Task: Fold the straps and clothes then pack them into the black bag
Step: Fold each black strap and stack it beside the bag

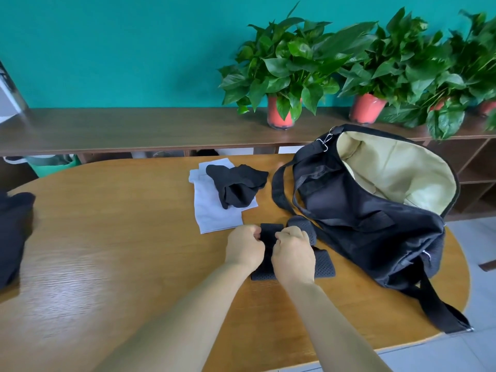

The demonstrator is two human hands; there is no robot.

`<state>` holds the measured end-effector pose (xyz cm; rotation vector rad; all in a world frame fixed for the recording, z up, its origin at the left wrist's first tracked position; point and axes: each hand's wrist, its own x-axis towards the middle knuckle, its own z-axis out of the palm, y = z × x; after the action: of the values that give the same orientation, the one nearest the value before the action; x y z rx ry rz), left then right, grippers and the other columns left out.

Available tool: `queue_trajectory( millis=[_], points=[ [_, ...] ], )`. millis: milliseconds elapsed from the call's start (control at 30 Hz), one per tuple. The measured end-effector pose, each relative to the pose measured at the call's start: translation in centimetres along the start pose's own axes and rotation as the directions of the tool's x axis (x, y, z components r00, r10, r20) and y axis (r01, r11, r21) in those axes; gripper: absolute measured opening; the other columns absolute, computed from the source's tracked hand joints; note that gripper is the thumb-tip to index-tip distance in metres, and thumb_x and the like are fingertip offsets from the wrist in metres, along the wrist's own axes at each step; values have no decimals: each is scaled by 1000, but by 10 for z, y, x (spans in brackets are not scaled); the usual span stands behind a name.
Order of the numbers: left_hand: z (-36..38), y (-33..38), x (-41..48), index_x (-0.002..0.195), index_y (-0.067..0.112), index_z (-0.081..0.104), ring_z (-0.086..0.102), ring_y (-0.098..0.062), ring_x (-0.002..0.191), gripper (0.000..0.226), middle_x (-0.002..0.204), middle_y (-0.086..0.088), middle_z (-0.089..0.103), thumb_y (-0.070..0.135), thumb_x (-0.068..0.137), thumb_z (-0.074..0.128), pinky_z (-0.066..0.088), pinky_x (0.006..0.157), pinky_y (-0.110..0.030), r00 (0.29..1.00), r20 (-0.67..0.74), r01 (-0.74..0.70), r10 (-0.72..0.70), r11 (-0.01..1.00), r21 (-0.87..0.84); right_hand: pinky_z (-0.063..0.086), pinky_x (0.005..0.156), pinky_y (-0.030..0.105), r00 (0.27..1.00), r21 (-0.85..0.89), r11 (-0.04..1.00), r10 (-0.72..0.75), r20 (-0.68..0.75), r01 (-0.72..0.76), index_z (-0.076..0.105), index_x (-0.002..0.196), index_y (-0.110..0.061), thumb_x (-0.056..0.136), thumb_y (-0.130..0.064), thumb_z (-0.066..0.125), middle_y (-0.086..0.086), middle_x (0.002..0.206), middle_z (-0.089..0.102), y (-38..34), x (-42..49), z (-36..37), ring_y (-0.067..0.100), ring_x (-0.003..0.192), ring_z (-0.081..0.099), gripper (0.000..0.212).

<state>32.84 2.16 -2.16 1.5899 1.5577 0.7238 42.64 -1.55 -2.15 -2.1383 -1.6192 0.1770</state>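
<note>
My left hand point(244, 248) and right hand point(293, 253) both curled, pinching a perforated black strap point(323, 265) on the glossy oval wood table point(107, 264), limp black bag point(375, 210) gaping just right, cream lining, crumpled black cloth point(237, 185) on flat white cloth point(212, 210) behind.

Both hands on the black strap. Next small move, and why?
Likely finish the fold: bring the pinched end of the strap over its near part and press flat. The left hand and right hand both pinch it, and it lies partly spread beside the open black bag.
</note>
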Motion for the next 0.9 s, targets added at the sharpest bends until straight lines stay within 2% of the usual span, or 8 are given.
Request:
queue_trajectory(
  millis=[200, 333, 400, 500, 567, 700, 800, 900],
  points=[
    [-19, 2, -6, 123, 7, 60, 58, -21, 113, 39, 121, -6, 63, -5, 88, 45, 48, 99, -36, 999, -31, -15, 15, 1000, -18, 46, 81, 29, 998, 80, 997, 1, -59, 4, 66, 113, -6, 94, -4, 43, 3, 122, 55, -10, -3, -16, 20, 113, 45, 30],
    [-46, -5, -19, 114, 13, 63, 59, -20, 99, 33, 109, -2, 64, -1, 89, 45, 51, 81, -30, 999, -42, -32, 34, 999, 31, 46, 79, 32, 997, 70, 997, -35, -63, 40, 66, 113, -9, 93, -5, 43, 3, 120, 57, -27, -11, -27, 21, 112, 44, 31],
    [-63, -14, -29, 99, 20, 61, 59, -22, 95, 25, 101, 0, 62, 3, 90, 45, 49, 81, -35, 997, -58, -47, 54, 993, 105, 46, 76, 32, 997, 30, 998, -55, -56, 56, 66, 112, -10, 92, -6, 44, 4, 118, 58, -37, -17, -29, 23, 110, 44, 30],
    [-92, -31, -47, 95, 31, 54, 54, -24, 111, 19, 104, 2, 63, 15, 94, 44, 35, 86, -35, 989, -105, -64, 107, 937, 344, 44, 75, 31, 996, -24, 996, -82, -26, 81, 61, 120, -15, 92, -10, 43, 3, 120, 58, -52, -27, -27, 23, 112, 43, 33],
    [-112, -43, -59, 105, 25, 59, 47, -23, 118, 18, 108, 2, 64, 21, 96, 44, 26, 87, -38, 987, -116, -50, 114, 892, 449, 45, 79, 33, 995, -20, 995, -96, -14, 95, 58, 122, -13, 92, -10, 43, 5, 115, 60, -66, -33, -23, 25, 113, 43, 34],
    [-153, -68, -83, 130, 27, 53, 39, -22, 125, 34, 125, 1, 60, 29, 98, 44, 25, 90, -37, 986, -120, -27, 113, 830, 558, 41, 69, 32, 987, -26, 987, -162, 7, 162, 57, 124, -11, 90, -8, 44, 4, 87, 58, -101, -47, -8, 27, 108, 45, 36],
    [-188, -88, -98, 136, 26, 48, 35, -22, 129, 38, 132, 2, 55, 30, 99, 42, 25, 95, -41, 988, -124, -9, 95, 827, 562, 36, 61, 30, 974, -66, 972, -224, 39, 226, 60, 109, -8, 88, -7, 44, -3, 67, 41, -134, -60, 7, 24, 91, 43, 26],
    [-223, -111, -109, 141, 26, 42, 32, -24, 132, 41, 134, 1, 54, 29, 101, 39, 24, 101, -44, 987, -149, 37, 57, 828, 559, 42, 70, 31, 955, -22, 959, -279, 99, 283, 57, 124, -14, 92, -11, 44, 5, 95, 58, -174, -74, 21, 27, 105, 47, 35]
  ],
)
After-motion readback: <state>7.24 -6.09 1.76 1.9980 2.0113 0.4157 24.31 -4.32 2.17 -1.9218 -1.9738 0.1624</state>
